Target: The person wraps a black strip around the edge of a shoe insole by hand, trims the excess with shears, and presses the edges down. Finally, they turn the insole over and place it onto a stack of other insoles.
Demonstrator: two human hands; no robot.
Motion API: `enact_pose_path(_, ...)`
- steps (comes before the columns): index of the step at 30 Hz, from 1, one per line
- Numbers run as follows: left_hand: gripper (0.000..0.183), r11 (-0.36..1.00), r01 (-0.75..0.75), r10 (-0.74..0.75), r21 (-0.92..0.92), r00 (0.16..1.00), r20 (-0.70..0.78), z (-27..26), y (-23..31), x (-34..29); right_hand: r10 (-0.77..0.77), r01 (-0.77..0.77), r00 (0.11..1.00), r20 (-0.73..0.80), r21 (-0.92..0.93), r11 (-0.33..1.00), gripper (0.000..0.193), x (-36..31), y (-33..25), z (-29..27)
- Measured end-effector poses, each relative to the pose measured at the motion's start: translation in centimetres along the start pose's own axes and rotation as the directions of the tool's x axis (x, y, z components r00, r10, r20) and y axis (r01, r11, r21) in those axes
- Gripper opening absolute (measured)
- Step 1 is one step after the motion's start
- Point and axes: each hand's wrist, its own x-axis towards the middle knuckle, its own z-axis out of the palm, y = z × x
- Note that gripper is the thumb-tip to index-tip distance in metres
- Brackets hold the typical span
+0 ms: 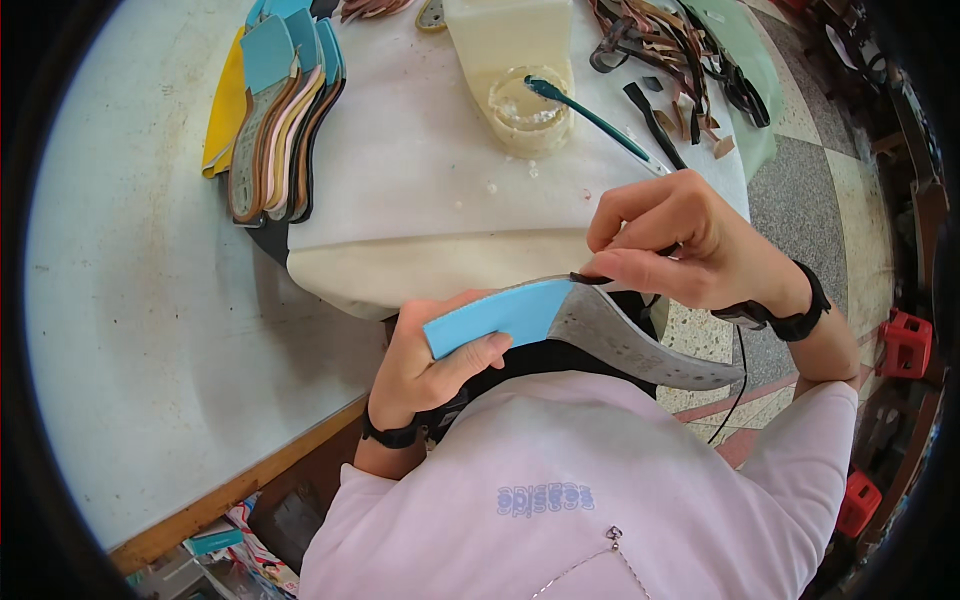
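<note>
My left hand grips a shoe insole by its heel end, the thumb lying on top. The heel part is light blue; the rest is grey and curves down to the right. At the insole's far edge, where blue meets grey, my right hand pinches a thin dark strip between thumb and forefinger. The strip's end touches that edge; the rest is mostly hidden by the fingers. Beyond the hands, a teal-headed brush leans in a cut-open plastic container with pale paste in it.
A pile of similar insoles with blue heels lies at the far left on a yellow piece. Loose leather strips lie at the far right of the cloth-covered surface. A white table extends left. Red stools stand right.
</note>
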Motion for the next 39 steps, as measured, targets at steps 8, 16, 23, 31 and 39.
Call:
enact_pose_path(8, 0.026, 0.999, -0.013, 0.014, 0.047, 1.0, -0.019, 0.2, 0.0, -0.3, 0.097, -0.096, 0.995, 0.015, -0.048, 0.994, 0.003, 0.3, -0.6, 0.3)
enact_pose_path(16, 0.027, 0.996, -0.039, 0.041, 0.086, 0.999, -0.027, 0.6, -0.2, -0.5, 0.04, -0.042, 0.999, -0.011, -0.125, 0.991, 0.006, 0.2, -0.4, 0.8)
enact_pose_path(23, 0.027, 0.975, -0.118, 0.124, 0.187, 0.992, -0.017, 1.0, 0.1, -0.7, -0.093, 0.061, 0.993, -0.073, -0.365, 0.929, 0.003, 0.3, -1.0, 1.6)
enact_pose_path(31, 0.031, 0.987, -0.106, 0.104, 0.123, 0.994, 0.021, 1.7, -0.2, -0.7, -0.157, 0.226, 0.972, 0.175, -0.516, 0.826, 0.011, 0.9, -1.0, 0.0)
enact_pose_path(39, 0.051, 0.999, -0.016, -0.003, 0.052, 0.937, 0.35, 1.0, 1.1, 0.3, -0.168, 0.347, 0.909, 0.381, -0.468, 0.813, 0.014, 0.7, -1.4, -0.6)
